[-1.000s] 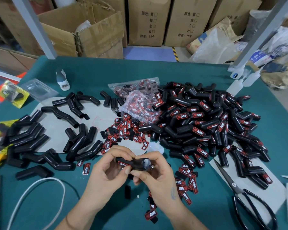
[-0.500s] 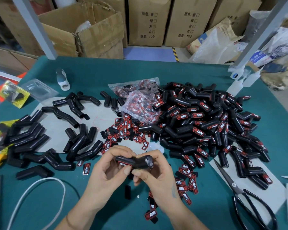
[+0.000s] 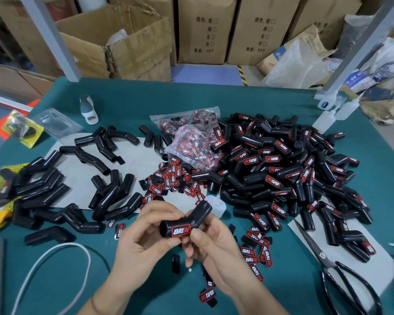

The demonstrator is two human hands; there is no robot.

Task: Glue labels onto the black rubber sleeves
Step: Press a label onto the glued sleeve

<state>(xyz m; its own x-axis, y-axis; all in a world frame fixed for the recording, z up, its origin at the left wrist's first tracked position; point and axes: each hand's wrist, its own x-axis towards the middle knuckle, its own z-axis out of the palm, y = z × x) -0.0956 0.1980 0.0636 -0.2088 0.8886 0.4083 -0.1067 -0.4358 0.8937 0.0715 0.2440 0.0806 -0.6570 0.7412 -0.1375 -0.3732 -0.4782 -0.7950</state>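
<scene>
Head view: you hold one bent black sleeve above the green surface, just short of the scissors on their left. Your left hand curls around the open lower end; your right hand pinches the middle, thumb beside the red label already on it. The sleeve's long axis runs from lower left up to the right. The pile of finished sleeves lies beyond the scissors, nearer your right hand, so that hand looks best placed to set it down there.
</scene>
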